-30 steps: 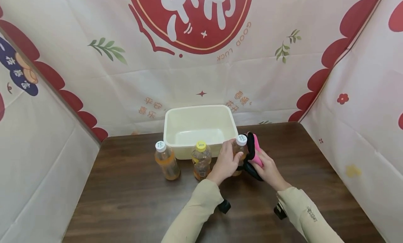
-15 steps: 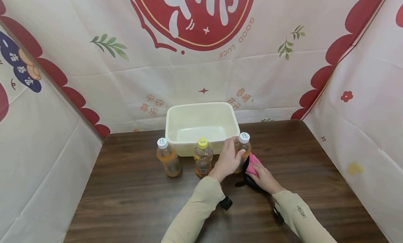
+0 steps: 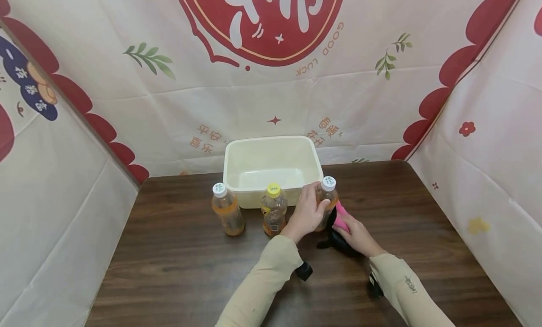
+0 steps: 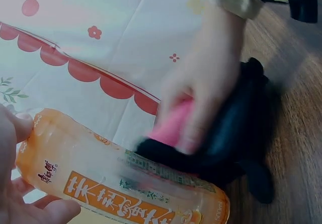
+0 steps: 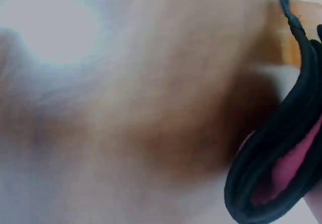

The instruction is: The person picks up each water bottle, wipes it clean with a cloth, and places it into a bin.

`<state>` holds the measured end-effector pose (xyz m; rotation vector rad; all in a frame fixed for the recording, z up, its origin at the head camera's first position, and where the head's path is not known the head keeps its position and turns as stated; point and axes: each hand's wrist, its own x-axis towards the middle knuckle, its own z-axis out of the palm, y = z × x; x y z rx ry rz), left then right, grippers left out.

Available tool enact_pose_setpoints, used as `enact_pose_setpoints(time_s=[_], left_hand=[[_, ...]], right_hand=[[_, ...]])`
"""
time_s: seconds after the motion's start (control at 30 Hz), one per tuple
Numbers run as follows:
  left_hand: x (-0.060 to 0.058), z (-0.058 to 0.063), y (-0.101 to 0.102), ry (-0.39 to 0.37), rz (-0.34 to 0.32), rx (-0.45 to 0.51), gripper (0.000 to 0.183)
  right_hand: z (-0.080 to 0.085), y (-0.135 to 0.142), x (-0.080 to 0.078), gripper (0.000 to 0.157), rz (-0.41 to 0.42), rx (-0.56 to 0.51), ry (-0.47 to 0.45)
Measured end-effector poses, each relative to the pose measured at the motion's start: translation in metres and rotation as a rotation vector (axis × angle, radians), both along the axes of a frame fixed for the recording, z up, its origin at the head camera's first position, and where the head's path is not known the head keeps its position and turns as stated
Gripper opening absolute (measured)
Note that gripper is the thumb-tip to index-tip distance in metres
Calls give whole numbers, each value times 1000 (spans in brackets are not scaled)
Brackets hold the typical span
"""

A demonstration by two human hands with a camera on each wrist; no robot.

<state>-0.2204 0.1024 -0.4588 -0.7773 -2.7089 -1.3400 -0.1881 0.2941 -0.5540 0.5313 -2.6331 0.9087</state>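
My left hand (image 3: 305, 216) grips a clear plastic bottle (image 3: 331, 196) with a white cap, standing at the right of the bottle row. In the left wrist view this bottle (image 4: 126, 178) shows an orange label, fingers and thumb curled round its upper part. My right hand (image 3: 357, 235) pinches the pink part (image 3: 342, 219) of a soft black item (image 3: 344, 246) close against the bottle's lower right side. The right wrist view shows the black item (image 5: 264, 153) with thick folded edges, a pink inside and a cord. I cannot tell its kind.
A white-capped bottle (image 3: 228, 214) and a yellow-capped bottle (image 3: 274, 209) stand to the left on the brown table (image 3: 169, 261). Behind the bottles sits a cream basin (image 3: 254, 198), near the table's back edge. Printed cloth (image 3: 271, 101) hangs behind and at both sides.
The black and pink item has come down from beside the bottle's neck to its lower side, with my right hand. My left hand stays on the bottle. The head view has shifted slightly.
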Motion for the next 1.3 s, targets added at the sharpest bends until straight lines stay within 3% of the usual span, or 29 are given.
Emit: enact_pose_setpoints(time_s=[0.13, 0.3, 0.5, 0.67, 1.03, 1.3], left_hand=[[0, 0, 0, -8, -2, 10, 49], [0, 0, 0, -14, -7, 14, 48], [-1, 0, 0, -26, -12, 18, 49], [1, 1, -1, -65, -12, 18, 49], [1, 0, -1, -61, -7, 23, 49], [0, 0, -1, -57, 1, 11, 49]], right_hand=[[31, -2, -1, 31, -24, -77, 44], [70, -3, 0, 35, -14, -91, 92], [92, -7, -2, 40, 27, -60, 119], [90, -11, -2, 47, 19, -87, 93], [77, -17, -3, 40, -9, -178, 110], [56, -15, -6, 34, -10, -215, 184]])
